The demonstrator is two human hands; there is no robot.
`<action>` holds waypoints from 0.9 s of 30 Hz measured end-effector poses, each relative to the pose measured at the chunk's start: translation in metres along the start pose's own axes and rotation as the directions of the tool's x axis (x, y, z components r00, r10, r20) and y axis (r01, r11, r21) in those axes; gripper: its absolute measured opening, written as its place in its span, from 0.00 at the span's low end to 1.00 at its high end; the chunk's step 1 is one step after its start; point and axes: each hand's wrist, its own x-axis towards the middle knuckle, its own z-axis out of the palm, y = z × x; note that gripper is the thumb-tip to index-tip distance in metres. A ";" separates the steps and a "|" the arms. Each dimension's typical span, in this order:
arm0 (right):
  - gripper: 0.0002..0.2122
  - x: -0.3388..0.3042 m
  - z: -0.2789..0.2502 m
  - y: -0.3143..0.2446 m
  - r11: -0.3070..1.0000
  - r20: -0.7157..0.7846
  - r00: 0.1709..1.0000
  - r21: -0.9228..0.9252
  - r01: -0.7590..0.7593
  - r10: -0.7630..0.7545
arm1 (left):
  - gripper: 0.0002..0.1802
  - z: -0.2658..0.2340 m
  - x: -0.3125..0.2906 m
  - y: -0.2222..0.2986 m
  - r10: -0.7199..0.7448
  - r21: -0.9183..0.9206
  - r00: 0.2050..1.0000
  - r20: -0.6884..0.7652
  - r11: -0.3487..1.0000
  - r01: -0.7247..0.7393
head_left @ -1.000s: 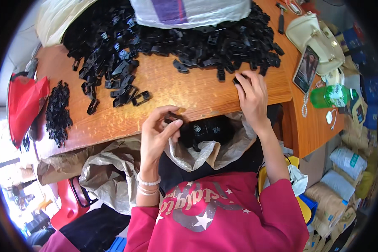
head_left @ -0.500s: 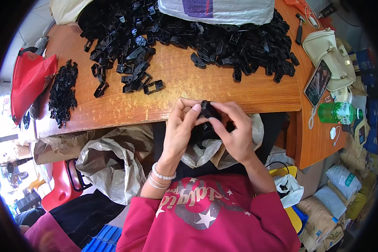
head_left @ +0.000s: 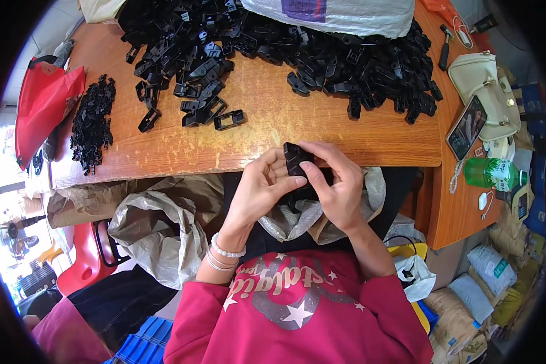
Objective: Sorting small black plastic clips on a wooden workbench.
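Between my two hands, just off the table's front edge, is a small black plastic part [head_left: 294, 157], held upright. My right hand [head_left: 336, 185] pinches it between thumb and fingers. My left hand [head_left: 262, 182] has its fingers curled at the part's left side, thumb against its lower end. Below the hands a pale woven sack [head_left: 285, 223] lies open on my lap, with dark pieces partly hidden by the hands. Ahead on the wooden table [head_left: 182, 151], a big heap of black plastic parts [head_left: 370, 73] spreads out; one rectangular frame [head_left: 230, 119] lies loose at its near edge.
A pile of smaller black pieces [head_left: 94, 127] lies at the left beside a red bag [head_left: 45, 109]. On the right are a hammer [head_left: 444, 48], a cream handbag [head_left: 485, 97], a phone [head_left: 466, 128] and a green bottle [head_left: 494, 174]. Another open sack [head_left: 158, 236] stands lower left.
The black part has been turned so that its long flat side faces up toward me. My left fingers have opened slightly around it, and the view has shifted a little.
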 end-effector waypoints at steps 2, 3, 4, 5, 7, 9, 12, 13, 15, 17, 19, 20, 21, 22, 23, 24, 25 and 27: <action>0.12 0.002 0.000 0.000 0.996 -0.043 0.998 -0.082 0.041 -0.045 | 0.21 0.002 0.000 -0.004 0.093 -0.186 0.993 -0.069 0.977 -0.104; 0.12 0.003 -0.002 0.004 0.979 -0.049 0.987 -0.139 0.146 -0.154 | 0.22 0.005 0.000 -0.002 0.078 -0.238 0.992 -0.104 0.966 -0.101; 0.13 0.003 -0.003 0.008 0.949 -0.049 0.964 -0.195 0.248 -0.262 | 0.22 0.001 0.000 -0.005 0.078 -0.238 0.991 -0.105 0.966 -0.102; 0.13 0.002 -0.003 0.009 0.949 -0.048 0.964 -0.195 0.249 -0.263 | 0.23 -0.005 0.000 -0.011 0.065 -0.153 0.995 -0.082 0.985 -0.077; 0.14 0.002 -0.004 0.010 0.923 -0.034 0.953 -0.260 0.282 -0.300 | 0.23 -0.007 0.000 -0.011 0.048 -0.068 0.997 -0.058 0.996 -0.052; 0.14 0.003 -0.007 0.012 0.897 -0.001 0.940 -0.301 0.324 -0.340 | 0.22 -0.001 -0.002 -0.005 0.070 -0.120 0.991 -0.117 0.989 -0.085; 0.13 0.003 -0.012 0.014 0.872 0.065 0.922 -0.304 0.383 -0.382 | 0.21 0.004 -0.004 -0.004 0.169 -0.013 0.977 -0.127 0.985 -0.172; 0.13 0.002 -0.012 0.016 0.871 0.062 0.920 -0.302 0.388 -0.388 | 0.19 0.006 -0.005 -0.003 0.194 0.014 0.974 -0.120 0.981 -0.194; 0.12 0.000 -0.011 0.016 0.869 0.058 0.917 -0.300 0.393 -0.394 | 0.19 0.007 -0.008 -0.003 0.235 0.065 0.966 -0.108 0.971 -0.229; 0.12 -0.002 -0.007 0.014 0.966 -0.041 0.974 -0.142 0.217 -0.225 | 0.19 0.010 -0.010 -0.002 0.328 0.171 0.941 -0.083 0.935 -0.311; 0.13 -0.003 -0.008 0.011 0.990 -0.079 0.988 -0.056 0.128 -0.132 | 0.21 0.012 -0.011 0.001 0.485 0.444 0.874 -0.034 0.791 -0.421; 0.13 -0.004 -0.009 0.010 0.993 -0.048 0.993 -0.059 0.101 -0.104 | 0.21 0.014 -0.012 0.000 0.486 0.444 0.874 -0.033 0.790 -0.422; 0.13 -0.005 -0.010 0.009 0.995 -0.019 0.997 -0.063 0.075 -0.076 | 0.20 0.018 -0.014 -0.003 0.532 0.484 0.845 -0.054 0.754 -0.444; 0.12 -0.006 -0.006 0.009 0.989 -0.061 0.991 -0.095 0.115 -0.121 | 0.19 0.021 -0.015 -0.004 0.577 0.525 0.814 -0.071 0.715 -0.461; 0.12 -0.006 -0.006 0.009 0.989 -0.060 0.991 -0.096 0.117 -0.123 | 0.19 0.023 -0.015 -0.003 0.592 0.540 0.800 -0.092 0.705 -0.460; 0.12 -0.005 -0.006 0.010 0.987 -0.041 0.992 -0.114 0.114 -0.119 | 0.19 0.020 -0.014 -0.003 0.594 0.541 0.799 -0.094 0.704 -0.460; 0.12 -0.003 -0.007 0.010 0.985 -0.021 0.993 -0.133 0.112 -0.116 | 0.20 0.014 -0.012 -0.004 0.577 0.552 0.810 -0.106 0.712 -0.435; 0.11 0.007 -0.019 0.010 0.987 0.188 0.980 -0.133 0.089 -0.063 | 0.22 -0.003 -0.009 -0.004 0.610 0.635 0.785 -0.107 0.650 -0.419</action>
